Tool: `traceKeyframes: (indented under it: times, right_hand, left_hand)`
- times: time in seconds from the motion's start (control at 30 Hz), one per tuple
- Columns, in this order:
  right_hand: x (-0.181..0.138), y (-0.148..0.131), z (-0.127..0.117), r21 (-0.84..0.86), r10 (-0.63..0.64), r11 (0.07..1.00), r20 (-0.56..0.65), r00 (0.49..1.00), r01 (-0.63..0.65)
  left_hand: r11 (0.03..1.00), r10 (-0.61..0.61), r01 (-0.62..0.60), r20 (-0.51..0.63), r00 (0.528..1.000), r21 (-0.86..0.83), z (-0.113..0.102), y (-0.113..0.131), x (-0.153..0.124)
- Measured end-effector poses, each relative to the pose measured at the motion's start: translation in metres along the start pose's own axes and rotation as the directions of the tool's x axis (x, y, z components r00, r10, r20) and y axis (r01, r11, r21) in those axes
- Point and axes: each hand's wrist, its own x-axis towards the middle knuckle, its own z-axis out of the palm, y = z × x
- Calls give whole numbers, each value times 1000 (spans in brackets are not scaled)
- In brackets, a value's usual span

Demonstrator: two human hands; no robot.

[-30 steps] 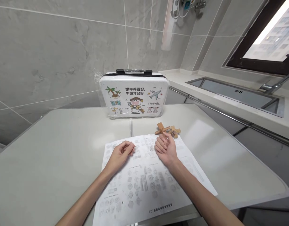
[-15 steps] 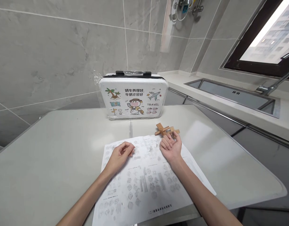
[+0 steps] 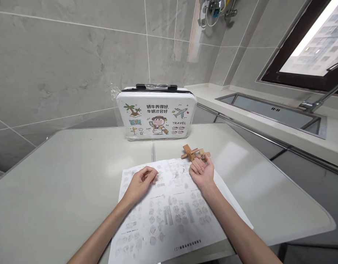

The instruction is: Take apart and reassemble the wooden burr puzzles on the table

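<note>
Curling over the sheet (image 3: 182,231), the left hand (image 3: 142,180) had its thumb and fingertips together. The right hand (image 3: 203,173) lay palm up near the sheet's far right corner, most of its fingers folded in and one held out at the wood pieces (image 3: 186,149), though whether it gripped or only touched them could not be told. Those pieces, partly hidden by that hand, lay by the sheet's far edge on the table (image 3: 61,190), in front of the upright case (image 3: 164,126)
</note>
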Motion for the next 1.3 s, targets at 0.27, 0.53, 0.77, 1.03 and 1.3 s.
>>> traceKeyframes:
  times: [0.27,0.53,0.77,1.03,1.3]
  right_hand:
    - [1,1,5,-140,-71,988,-59,996,62]
    - [-12,17,32,-491,-244,845,-5,970,210]
    - [-35,45,31,-820,17,533,254,967,206]
    - [-56,62,35,-873,204,258,467,860,413]
    - [-58,53,44,-893,491,405,394,777,198]
  left_hand:
    - [1000,10,-10,-1,1000,-8,1,2,-2]
    - [999,9,-8,8,1000,-36,2,4,-4]
    - [995,70,-68,25,997,-80,4,1,-7]
    - [971,158,-106,245,957,-215,2,3,-11]
    - [962,92,-8,297,950,-272,1,5,-13]
